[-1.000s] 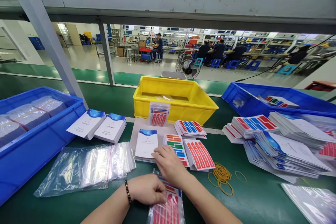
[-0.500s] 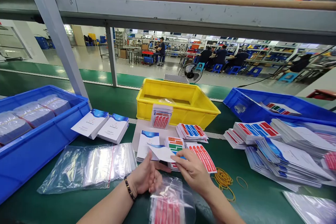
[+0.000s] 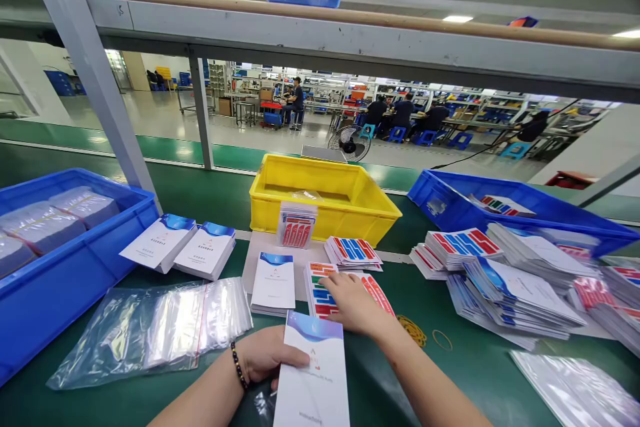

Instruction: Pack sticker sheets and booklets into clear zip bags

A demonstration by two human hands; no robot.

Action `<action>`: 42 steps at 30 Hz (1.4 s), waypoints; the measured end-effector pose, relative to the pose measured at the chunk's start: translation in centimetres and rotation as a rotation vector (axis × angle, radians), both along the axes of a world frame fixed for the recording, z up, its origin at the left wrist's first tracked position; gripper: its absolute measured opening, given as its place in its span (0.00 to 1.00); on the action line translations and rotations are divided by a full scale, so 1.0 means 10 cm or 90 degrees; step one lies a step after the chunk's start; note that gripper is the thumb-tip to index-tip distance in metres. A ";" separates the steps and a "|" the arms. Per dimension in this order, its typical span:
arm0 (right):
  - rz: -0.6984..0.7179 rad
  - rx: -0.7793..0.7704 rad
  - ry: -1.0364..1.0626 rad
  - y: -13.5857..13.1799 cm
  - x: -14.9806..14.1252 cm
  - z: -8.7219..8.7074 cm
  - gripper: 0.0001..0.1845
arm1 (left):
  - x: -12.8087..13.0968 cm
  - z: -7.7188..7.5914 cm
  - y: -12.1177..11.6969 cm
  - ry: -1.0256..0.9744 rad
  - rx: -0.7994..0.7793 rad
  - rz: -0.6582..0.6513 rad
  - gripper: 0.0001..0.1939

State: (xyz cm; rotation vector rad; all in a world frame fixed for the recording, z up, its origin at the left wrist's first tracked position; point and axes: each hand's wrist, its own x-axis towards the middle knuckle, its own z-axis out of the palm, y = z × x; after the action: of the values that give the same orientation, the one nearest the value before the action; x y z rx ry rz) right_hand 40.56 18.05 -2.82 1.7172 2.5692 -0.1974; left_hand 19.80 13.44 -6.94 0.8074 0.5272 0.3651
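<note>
My left hand [image 3: 267,358] grips a white booklet with a blue top [image 3: 313,373] near the table's front edge, thumb on its left side. A clear bag lies under it, mostly hidden. My right hand [image 3: 353,303] reaches forward and rests on the stack of multicoloured sticker sheets [image 3: 320,290], its fingers flat over the sheets. Beside that stack lie red sticker sheets [image 3: 377,290] to the right and a pile of white booklets [image 3: 273,283] to the left.
A yellow bin [image 3: 325,197] stands behind, with a packet of red stickers [image 3: 296,227] leaning on it. Blue bins sit at left [image 3: 65,273] and right [image 3: 520,207]. Clear bags [image 3: 165,323], two booklets [image 3: 180,247], rubber bands [image 3: 415,330] and stacks of sheets [image 3: 515,287] lie around.
The booklet passed from my right hand into my left, which now holds it flat over the bag. My right hand moved forward onto the multicoloured sticker stack.
</note>
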 end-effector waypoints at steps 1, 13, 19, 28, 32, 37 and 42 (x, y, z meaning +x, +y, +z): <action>0.011 -0.011 -0.037 -0.03 -0.04 -0.02 0.28 | 0.00 0.00 -0.01 0.006 0.005 0.002 0.20; 0.049 0.001 0.208 -0.11 0.16 -0.08 0.12 | 0.09 -0.01 -0.01 -0.023 -0.127 0.127 0.19; 0.000 0.198 0.350 -0.10 0.20 -0.24 0.15 | 0.10 0.03 0.01 -0.063 -0.182 0.142 0.16; 0.087 0.498 0.408 -0.35 0.05 -0.07 0.09 | 0.13 -0.01 0.03 -0.040 -0.208 0.150 0.15; 0.261 0.463 0.371 -0.64 -0.16 0.08 0.10 | 0.16 -0.01 0.05 -0.191 -0.235 0.145 0.24; 0.344 0.309 0.311 -0.86 -0.40 0.05 0.09 | 0.17 0.03 0.04 -0.116 -0.216 0.190 0.18; 0.126 0.365 0.327 -0.62 0.06 -0.02 0.12 | 0.16 0.07 0.02 -0.012 -0.207 0.228 0.16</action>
State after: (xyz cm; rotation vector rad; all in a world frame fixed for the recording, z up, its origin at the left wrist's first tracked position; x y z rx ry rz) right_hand 41.12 11.84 -3.04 1.7108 3.4183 0.1468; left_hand 21.43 13.61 -6.26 0.3928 0.6950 0.5974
